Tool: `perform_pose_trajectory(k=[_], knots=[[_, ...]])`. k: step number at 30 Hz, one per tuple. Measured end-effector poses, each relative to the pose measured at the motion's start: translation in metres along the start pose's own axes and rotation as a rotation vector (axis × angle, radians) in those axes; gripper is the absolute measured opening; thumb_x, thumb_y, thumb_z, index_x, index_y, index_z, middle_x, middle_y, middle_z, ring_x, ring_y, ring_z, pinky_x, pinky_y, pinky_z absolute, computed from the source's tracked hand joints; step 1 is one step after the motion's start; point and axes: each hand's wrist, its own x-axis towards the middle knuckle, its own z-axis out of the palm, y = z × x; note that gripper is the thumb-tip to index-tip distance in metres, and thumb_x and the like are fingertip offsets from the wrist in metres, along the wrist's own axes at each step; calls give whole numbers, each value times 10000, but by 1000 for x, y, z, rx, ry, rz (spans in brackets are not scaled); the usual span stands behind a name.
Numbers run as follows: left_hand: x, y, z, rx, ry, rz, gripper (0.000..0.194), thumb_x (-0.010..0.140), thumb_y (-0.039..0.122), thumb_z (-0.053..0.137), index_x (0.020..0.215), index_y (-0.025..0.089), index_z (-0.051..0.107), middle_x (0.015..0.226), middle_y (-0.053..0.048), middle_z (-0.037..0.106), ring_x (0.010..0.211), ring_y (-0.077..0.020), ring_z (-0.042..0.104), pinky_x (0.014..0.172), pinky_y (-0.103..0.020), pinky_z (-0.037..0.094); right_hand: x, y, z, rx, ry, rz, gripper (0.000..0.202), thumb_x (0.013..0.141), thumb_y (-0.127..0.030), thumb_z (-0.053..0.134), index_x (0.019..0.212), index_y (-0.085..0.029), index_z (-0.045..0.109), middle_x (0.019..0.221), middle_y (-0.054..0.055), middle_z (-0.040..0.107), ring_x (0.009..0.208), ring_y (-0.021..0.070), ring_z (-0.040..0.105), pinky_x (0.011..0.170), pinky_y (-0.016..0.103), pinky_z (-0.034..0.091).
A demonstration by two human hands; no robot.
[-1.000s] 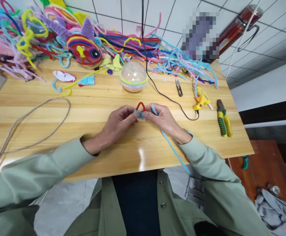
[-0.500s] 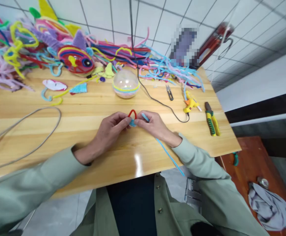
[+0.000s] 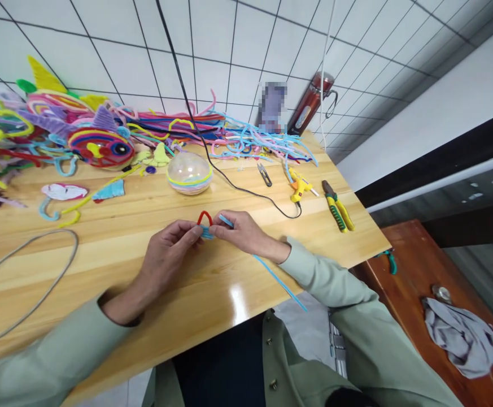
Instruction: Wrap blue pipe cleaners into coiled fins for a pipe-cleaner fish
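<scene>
The small blue piece [image 3: 206,232] is on the person's side of the clear globe [image 3: 190,169], slightly to the globe's right. Its long axis runs roughly sideways, bridging the two hands, and a red loop [image 3: 204,214] arches from it towards the globe.

The left hand [image 3: 168,249], nearside of the globe and a little to its left, pinches the piece's left end between thumb and fingers. The right hand [image 3: 243,230], nearside and to the globe's right, has its thumb and fingers closed at the other end — both hands are about equally near the piece. The right hand also holds a blue strip [image 3: 278,278]: a short end pokes up past the fingers, while the long tail slants away from the globe, out over the table [image 3: 178,316] edge. Whether strip and piece join is hidden — the fingers cover that spot.
</scene>
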Motion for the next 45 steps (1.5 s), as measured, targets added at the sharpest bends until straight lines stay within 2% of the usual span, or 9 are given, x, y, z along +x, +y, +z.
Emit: perform_pose_trajectory(k=[7,15,21,25,27,30,34,40,45], knots=[[1,-6,-6,30,-7,54,522,800,748,910,824,239,800,744,-39,786,735,-226,698,756,-355,570,-2,-7,-1,48,-46,18,519,922,-720,751,849,-220,632,768,-54,549,759,139,451,735,298,372],[0,-6,-5,-68,-11,-49,566,740,746,972,910,227,822,774,-30,794,732,-197,689,750,-319,569,-1,-4,-2,37,-35,25,528,926,-728,745,863,-217,629,782,-51,567,756,137,455,728,298,365],[3,-12,-9,-33,-34,-10,530,786,733,946,890,230,814,775,-32,789,742,-204,695,761,-325,568,0,-2,-2,32,-54,18,522,935,-711,740,835,-221,590,775,-57,534,753,135,445,728,301,359],[2,-10,-6,-15,-10,-14,471,825,699,929,891,251,800,771,-28,777,743,-218,693,745,-343,574,0,0,-4,31,-49,-7,473,945,-659,733,828,-221,598,761,-60,502,746,136,428,722,305,347],[2,-9,-3,-53,12,1,427,834,660,933,901,261,798,786,-22,778,725,-205,676,732,-340,571,-1,2,-5,41,-42,-11,432,970,-630,706,860,-222,617,760,-56,516,744,140,440,718,308,347],[3,-10,0,-116,30,5,392,862,620,907,909,250,785,811,-25,783,720,-192,677,735,-337,583,-4,4,-6,115,-7,8,383,1071,-589,557,959,-231,637,727,-55,521,701,148,459,695,313,352],[5,-12,1,-166,34,6,401,865,600,906,925,225,776,829,-31,789,722,-173,684,737,-322,590,-7,2,-7,133,73,-12,392,1104,-556,519,872,-245,577,700,-48,505,674,148,461,679,318,363],[5,-11,2,-199,13,39,388,886,578,904,954,223,763,850,-26,791,732,-165,680,719,-309,575,-7,-10,-5,37,98,-111,334,1020,-556,744,992,-232,818,887,25,654,812,176,560,705,330,424],[5,-11,2,-214,17,49,393,877,580,918,944,227,757,836,-18,773,754,-169,686,730,-312,578,-9,-14,-2,83,111,-95,294,967,-545,819,1011,-261,880,979,50,700,832,176,574,678,329,443]])
